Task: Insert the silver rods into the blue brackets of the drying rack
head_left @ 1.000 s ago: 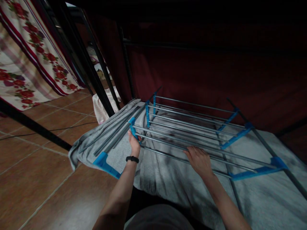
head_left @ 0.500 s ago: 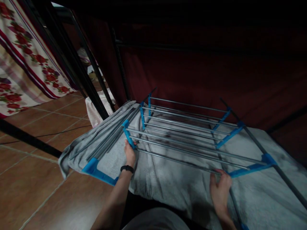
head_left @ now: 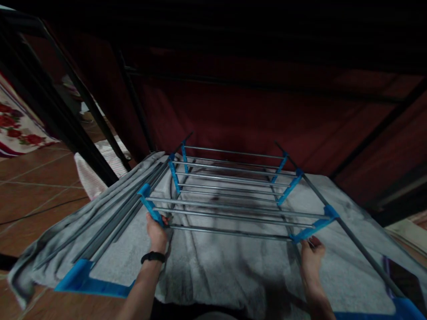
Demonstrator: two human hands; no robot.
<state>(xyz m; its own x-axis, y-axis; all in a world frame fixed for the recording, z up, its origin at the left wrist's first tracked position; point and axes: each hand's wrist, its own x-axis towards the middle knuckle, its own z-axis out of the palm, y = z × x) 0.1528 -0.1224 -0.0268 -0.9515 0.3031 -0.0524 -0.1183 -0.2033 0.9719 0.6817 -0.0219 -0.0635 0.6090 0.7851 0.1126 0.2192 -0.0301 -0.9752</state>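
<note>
A rack of grey metal rods with blue plastic brackets lies on a grey blanket point(head_left: 233, 271). My left hand point(head_left: 157, 233), with a black band on its wrist, is closed round the lower end of the near left blue bracket point(head_left: 151, 208). Beside the lower end of the near right blue bracket point(head_left: 312, 230) is my right hand point(head_left: 312, 255), its fingers bent together; whether they grip the bracket is hard to make out. The nearest rod point(head_left: 230, 232) runs between the two brackets.
Loose grey rods point(head_left: 123, 213) lie at the left of the blanket, near a blue corner piece point(head_left: 83, 278). A phone point(head_left: 405, 284) rests at the right. Black bed posts point(head_left: 90, 155) and a dark red curtain point(head_left: 233, 115) stand beyond.
The view has turned to the right, bringing the phone into sight. My right hand has moved from the near rod's right end to the near right bracket's lower end. My left hand stays at its bracket.
</note>
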